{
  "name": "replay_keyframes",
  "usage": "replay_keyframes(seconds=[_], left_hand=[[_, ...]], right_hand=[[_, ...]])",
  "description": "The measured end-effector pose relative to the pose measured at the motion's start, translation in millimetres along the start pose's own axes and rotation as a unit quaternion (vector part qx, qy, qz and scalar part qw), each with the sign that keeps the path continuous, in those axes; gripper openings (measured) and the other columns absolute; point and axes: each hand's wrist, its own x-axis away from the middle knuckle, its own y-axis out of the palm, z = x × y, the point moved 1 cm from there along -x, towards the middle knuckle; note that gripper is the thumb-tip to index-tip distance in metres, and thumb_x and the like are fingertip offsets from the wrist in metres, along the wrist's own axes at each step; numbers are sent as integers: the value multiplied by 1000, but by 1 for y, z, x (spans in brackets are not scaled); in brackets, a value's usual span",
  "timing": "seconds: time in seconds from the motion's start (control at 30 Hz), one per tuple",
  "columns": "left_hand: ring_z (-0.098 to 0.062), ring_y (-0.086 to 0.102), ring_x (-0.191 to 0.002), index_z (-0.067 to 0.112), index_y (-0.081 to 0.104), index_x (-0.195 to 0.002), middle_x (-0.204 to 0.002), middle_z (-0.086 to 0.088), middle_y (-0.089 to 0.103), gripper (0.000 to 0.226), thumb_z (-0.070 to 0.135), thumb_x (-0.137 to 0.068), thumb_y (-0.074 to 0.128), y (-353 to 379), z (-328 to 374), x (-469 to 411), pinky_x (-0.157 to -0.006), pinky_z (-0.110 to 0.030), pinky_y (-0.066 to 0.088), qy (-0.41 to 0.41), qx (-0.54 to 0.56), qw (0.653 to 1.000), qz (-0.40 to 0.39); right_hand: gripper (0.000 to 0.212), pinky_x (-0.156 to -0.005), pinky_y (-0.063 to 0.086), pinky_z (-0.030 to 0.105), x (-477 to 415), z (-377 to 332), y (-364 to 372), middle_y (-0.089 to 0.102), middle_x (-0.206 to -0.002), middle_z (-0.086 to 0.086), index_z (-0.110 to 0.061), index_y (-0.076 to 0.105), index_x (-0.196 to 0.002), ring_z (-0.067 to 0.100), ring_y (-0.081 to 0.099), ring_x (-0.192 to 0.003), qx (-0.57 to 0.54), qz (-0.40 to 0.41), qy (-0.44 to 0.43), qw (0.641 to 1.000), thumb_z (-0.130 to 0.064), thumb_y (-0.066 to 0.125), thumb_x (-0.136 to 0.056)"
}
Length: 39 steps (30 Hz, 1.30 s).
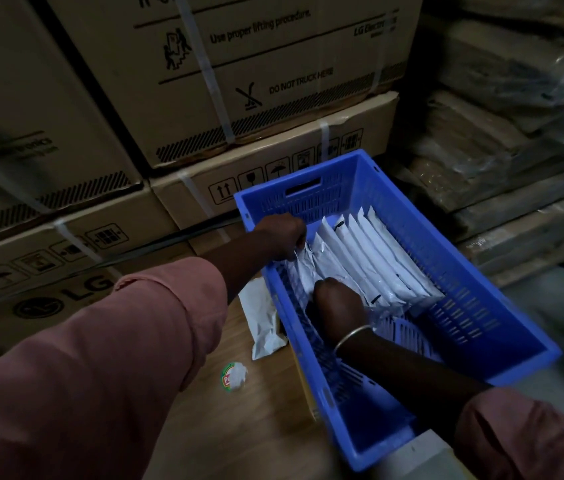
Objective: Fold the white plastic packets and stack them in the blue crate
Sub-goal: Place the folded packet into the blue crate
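Note:
A blue crate [502, 306] stands on a wooden surface, with a row of several folded white plastic packets [377, 258] on edge in its far half. At the left end of that row, both hands are inside the crate on one white packet [303, 268]. My left hand [282, 235] pinches its far top edge. My right hand [337, 308], with a metal bangle on the wrist, presses down on its near end. Another white packet [263, 318] lies flat outside the crate, against its left wall.
Stacked cardboard appliance boxes [256, 81] rise right behind and left of the crate. Wrapped bundles [502, 150] are piled at the right. A crumpled small wrapper [234, 375] lies on the wooden surface [239, 438] left of the crate. The crate's near half shows bare floor.

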Motion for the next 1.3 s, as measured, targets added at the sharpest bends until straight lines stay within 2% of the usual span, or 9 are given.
replay_keyframes(seconds=[0.07,0.13,0.3,0.5,0.67,0.8,1.03,1.17,1.3], left_hand=[[-27,64,-108,20,70,-105,-112,-5,70,29,16,-78,79,3,-1,0,-83,-37,52,4,11,1000,12],[-30,63,-110,17,70,-110,-117,-9,68,25,12,-85,68,3,0,1,-87,-39,53,6,8,1000,23],[-27,63,-114,20,71,-109,-121,-4,68,27,9,-86,62,-1,1,6,-82,-35,48,-3,20,999,34],[-22,66,-104,23,70,-95,-109,0,71,30,0,-77,67,1,-1,6,-74,-29,42,-18,72,997,31],[-24,65,-103,19,72,-98,-109,-4,71,28,-1,-79,66,4,-1,3,-75,-31,44,-16,79,996,37],[-28,64,-109,16,71,-101,-115,-8,70,25,2,-83,63,4,-2,4,-87,-39,55,-9,78,996,38],[-28,63,-111,18,70,-106,-119,-7,69,27,5,-83,63,4,-2,2,-89,-39,54,-17,57,998,27],[-27,64,-111,21,71,-110,-120,-6,69,27,13,-86,61,4,-5,-1,-86,-37,53,-28,51,994,89],[-32,65,-102,16,74,-111,-117,-10,67,28,21,-96,51,-4,-17,7,-83,-44,56,-54,87,962,251]], right_hand=[[23,-43,46,29,-3,0,5,62,-65,9,-9,60,-65,29,66,-56,23,7,-9,1000,-7,83,-60],[6,-62,52,36,-1,0,4,67,-90,13,-6,64,-87,33,70,-83,10,23,-17,1000,-11,65,-85],[29,-79,50,39,-2,10,0,65,-105,16,-6,62,-101,36,65,-101,-58,26,38,997,-34,62,-93],[25,-79,50,36,-3,14,2,67,-105,15,-7,63,-100,34,65,-101,-54,5,61,997,-30,63,-91],[17,-63,43,34,-3,8,2,68,-89,18,-3,63,-87,37,67,-85,-62,40,46,996,-20,64,-85],[13,-67,49,37,-1,0,2,69,-92,19,-2,65,-90,38,69,-87,-30,38,33,998,-13,59,-88],[40,-65,45,34,-3,6,3,67,-93,13,-11,57,-97,33,67,-88,-78,35,25,996,-50,63,-90],[48,-67,49,35,-20,12,-14,68,-87,12,-13,62,-87,32,67,-83,-114,107,55,986,-57,45,-98],[47,-80,53,39,-46,25,-40,66,-99,16,-9,69,-99,34,63,-93,-121,204,58,970,-45,39,-101]])
